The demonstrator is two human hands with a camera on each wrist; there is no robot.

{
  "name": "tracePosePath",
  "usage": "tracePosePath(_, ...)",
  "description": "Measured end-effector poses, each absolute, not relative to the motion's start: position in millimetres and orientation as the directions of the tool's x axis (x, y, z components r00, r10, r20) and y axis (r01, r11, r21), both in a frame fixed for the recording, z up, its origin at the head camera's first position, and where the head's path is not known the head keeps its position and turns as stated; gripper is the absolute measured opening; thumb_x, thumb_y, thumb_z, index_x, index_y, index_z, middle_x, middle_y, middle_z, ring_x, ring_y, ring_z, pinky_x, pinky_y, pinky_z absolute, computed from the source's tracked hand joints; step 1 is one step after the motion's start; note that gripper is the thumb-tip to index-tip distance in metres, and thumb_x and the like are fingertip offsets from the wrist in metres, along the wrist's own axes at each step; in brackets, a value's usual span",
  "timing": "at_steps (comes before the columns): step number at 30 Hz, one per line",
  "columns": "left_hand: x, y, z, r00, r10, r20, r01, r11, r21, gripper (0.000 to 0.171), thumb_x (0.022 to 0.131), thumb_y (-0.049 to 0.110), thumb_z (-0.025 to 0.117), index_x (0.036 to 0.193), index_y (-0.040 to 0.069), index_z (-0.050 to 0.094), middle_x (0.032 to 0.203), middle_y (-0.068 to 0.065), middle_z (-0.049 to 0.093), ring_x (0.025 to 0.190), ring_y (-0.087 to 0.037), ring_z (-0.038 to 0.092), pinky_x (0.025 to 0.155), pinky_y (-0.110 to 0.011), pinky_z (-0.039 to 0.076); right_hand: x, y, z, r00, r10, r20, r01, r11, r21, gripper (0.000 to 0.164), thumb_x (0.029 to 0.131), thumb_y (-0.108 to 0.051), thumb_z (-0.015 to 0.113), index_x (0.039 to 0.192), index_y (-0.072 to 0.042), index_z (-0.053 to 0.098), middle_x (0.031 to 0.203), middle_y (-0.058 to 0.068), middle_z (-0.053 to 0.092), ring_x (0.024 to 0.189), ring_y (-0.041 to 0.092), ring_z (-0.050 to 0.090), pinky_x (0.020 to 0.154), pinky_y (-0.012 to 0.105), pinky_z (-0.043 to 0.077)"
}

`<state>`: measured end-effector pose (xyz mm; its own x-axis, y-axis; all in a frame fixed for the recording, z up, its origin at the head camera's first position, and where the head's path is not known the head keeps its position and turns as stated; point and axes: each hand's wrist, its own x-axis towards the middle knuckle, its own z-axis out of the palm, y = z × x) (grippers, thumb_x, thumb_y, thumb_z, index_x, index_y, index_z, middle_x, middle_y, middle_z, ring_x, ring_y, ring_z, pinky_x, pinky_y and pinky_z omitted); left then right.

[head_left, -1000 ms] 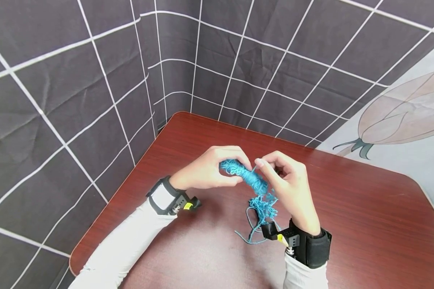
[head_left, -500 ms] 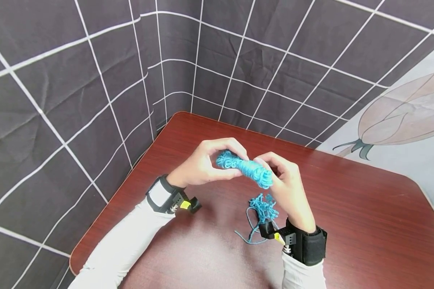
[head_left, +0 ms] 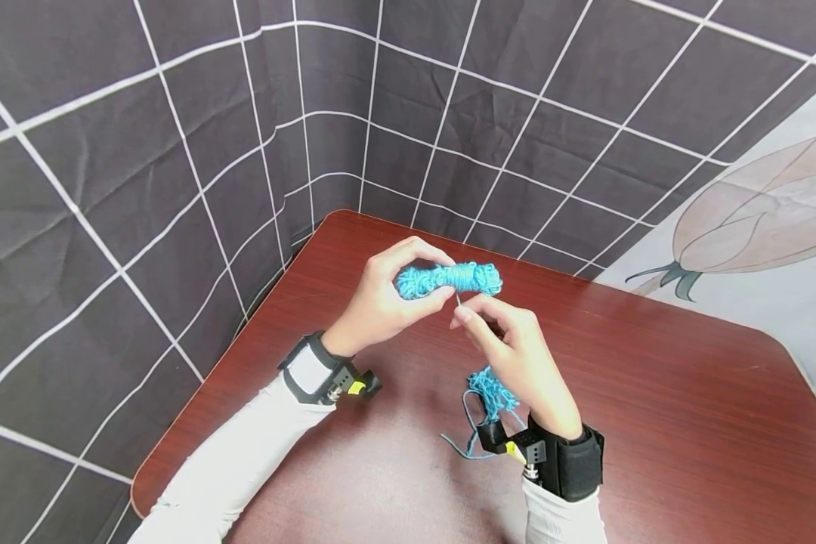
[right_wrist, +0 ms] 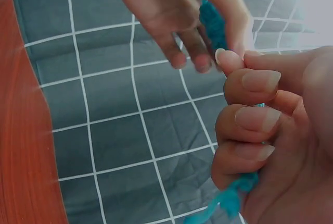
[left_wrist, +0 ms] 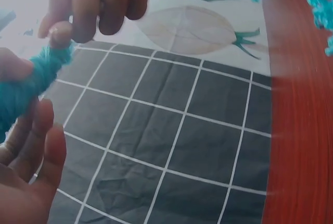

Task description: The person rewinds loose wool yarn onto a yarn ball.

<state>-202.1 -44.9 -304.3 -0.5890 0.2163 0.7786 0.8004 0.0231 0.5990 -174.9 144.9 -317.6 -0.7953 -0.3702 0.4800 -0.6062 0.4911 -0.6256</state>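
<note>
My left hand [head_left: 387, 298] holds a bundle of blue yarn [head_left: 472, 278] by its middle, thumb on the near side and fingers on the far side. The bundle lies nearly level above the table, its waist wrapped in several turns. Just below it, my right hand [head_left: 513, 340] pinches a strand that runs up to the wrapped waist. In the right wrist view its fingers [right_wrist: 255, 120] are curled, and yarn [right_wrist: 229, 198] trails out beneath them. A loose tangle of the same yarn [head_left: 493, 393] rests on the table under the right wrist.
The reddish-brown table [head_left: 653, 393] spreads under both hands. A dark cloth with a white grid [head_left: 503, 128] hangs behind and to the left. At the right is a pale cloth [head_left: 755, 227] with a printed flower.
The bundle has risen away from me and turned from slanting to nearly level. My right hand has gone from its right end to below its middle, holding the strand.
</note>
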Motion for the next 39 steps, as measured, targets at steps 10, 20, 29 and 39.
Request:
tracePosePath(10, -205, -44, -306, -0.571, 0.358, 0.739, 0.816, 0.146, 0.560, 0.022, 0.071, -0.003, 0.070, 0.092, -0.001, 0.066, 0.090, -0.011, 0.062, 0.082, -0.014, 0.055, 0.071, -0.031, 0.050, -170, 150, -311, -0.806, -0.278, 0.523, -0.590, 0.453, -0.668, 0.010, 0.089, -0.014, 0.060, 0.080, -0.010, 0.064, 0.069, -0.001, 0.056, 0.052, 0.010, 0.041, 0.045, 0.024, 0.035)
tracePosePath(20, -210, -47, -313, -0.430, 0.598, 0.677, 0.824, -0.046, 0.564, 0.019, 0.072, 0.000, 0.068, 0.091, 0.003, 0.066, 0.090, -0.005, 0.063, 0.085, -0.010, 0.055, 0.070, -0.028, 0.048, -169, 155, -306, -0.808, -0.208, 0.552, -0.586, 0.386, -0.712, 0.006, 0.085, -0.011, 0.064, 0.080, -0.007, 0.063, 0.066, 0.002, 0.058, 0.047, 0.012, 0.047, 0.042, 0.022, 0.040)
tracePosePath(29, -202, -50, -302, -0.434, 0.562, 0.704, 0.751, -0.205, 0.627, 0.025, 0.068, -0.009, 0.072, 0.091, -0.005, 0.063, 0.090, -0.014, 0.064, 0.085, -0.014, 0.057, 0.072, -0.031, 0.052, -173, 157, -309, -0.800, -0.243, 0.549, -0.599, 0.371, -0.709, 0.006, 0.088, -0.007, 0.060, 0.084, -0.006, 0.064, 0.061, -0.001, 0.052, 0.048, 0.011, 0.043, 0.042, 0.025, 0.035)
tracePosePath(39, -203, -48, -304, -0.528, 0.290, 0.798, 0.775, -0.219, 0.593, 0.029, 0.066, -0.016, 0.070, 0.092, -0.011, 0.059, 0.090, -0.022, 0.061, 0.086, -0.020, 0.058, 0.073, -0.040, 0.054, -175, 151, -315, -0.786, -0.312, 0.534, -0.618, 0.433, -0.656, 0.009, 0.089, -0.004, 0.056, 0.087, -0.001, 0.064, 0.072, 0.004, 0.058, 0.056, 0.010, 0.045, 0.049, 0.024, 0.039)
